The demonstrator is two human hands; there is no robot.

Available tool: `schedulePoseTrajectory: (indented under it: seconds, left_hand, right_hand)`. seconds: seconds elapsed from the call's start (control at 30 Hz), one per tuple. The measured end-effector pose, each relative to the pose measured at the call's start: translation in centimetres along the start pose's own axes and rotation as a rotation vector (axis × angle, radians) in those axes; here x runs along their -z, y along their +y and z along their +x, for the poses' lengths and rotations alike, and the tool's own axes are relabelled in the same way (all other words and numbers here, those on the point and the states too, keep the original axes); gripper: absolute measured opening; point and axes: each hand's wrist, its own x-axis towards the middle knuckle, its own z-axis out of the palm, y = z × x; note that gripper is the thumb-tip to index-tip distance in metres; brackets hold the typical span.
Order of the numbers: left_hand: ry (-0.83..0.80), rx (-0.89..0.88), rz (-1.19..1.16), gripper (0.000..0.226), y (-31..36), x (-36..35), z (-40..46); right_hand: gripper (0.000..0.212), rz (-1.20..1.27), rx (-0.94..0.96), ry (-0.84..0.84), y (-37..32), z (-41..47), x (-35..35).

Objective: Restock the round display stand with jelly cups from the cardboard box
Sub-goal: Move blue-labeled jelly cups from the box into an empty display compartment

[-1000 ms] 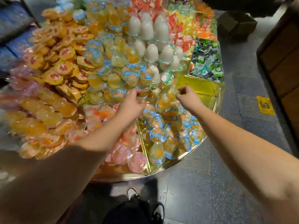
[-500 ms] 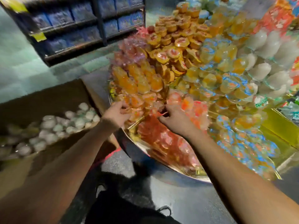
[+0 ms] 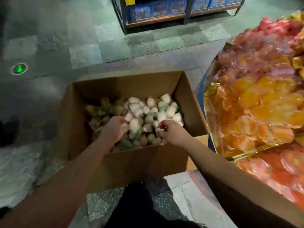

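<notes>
Head view: both hands [image 3: 115, 129] [image 3: 171, 132] curl, seemingly gripping jelly cups [image 3: 156, 112].

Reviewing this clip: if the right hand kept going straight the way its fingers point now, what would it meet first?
Most likely the white jelly cups heaped in the cardboard box. The right hand points into that pile, fingertips already at its surface; depth is hard to judge.

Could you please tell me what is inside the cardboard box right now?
The cardboard box holds loose white jelly cups, darker ones at its left. The left hand and right hand reach among them. The bottom is covered.
</notes>
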Motion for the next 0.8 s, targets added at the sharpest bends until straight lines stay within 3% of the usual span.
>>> schedulePoseTrajectory:
  seconds: [0.2, 0.33, 0.43, 0.5, 0.57, 0.67, 0.8]
  left_hand:
    - [-0.052, 0.308, 0.042, 0.023, -9.9, 3.4, 4.8]
    - [-0.162, 0.439, 0.051, 0.045, -14.1, 2.5, 7.2]
    - [-0.193, 0.535, -0.032, 0.066, -16.6, 1.3, 9.2]
    - [-0.200, 0.569, -0.023, 0.075, -18.7, 0.0, 11.0]
    - [-0.219, 0.574, 0.024, 0.071, -20.1, -1.0, 12.3]
    - [-0.265, 0.556, 0.121, 0.062, -19.7, -0.9, 12.4]
    - [-0.300, 0.518, 0.225, 0.063, -20.3, -2.0, 12.8]
  right_hand:
    - [0.014, -0.185, -0.024, -0.230, -3.5, 9.8, -6.2]
    - [0.024, -0.291, -0.050, -0.335, -4.1, 14.7, -10.4]
    - [0.016, -0.266, -0.038, -0.294, -4.7, 18.4, -12.4]
    - [0.026, -0.252, -0.032, -0.242, -5.3, 21.0, -13.1]
    - [0.039, -0.302, -0.010, -0.177, -6.1, 23.5, -13.5]
    - [0.042, -0.388, 0.066, -0.084, -7.2, 26.9, -14.6]
    - [0.058, -0.448, 0.067, -0.163, -8.7, 29.7, -16.0]
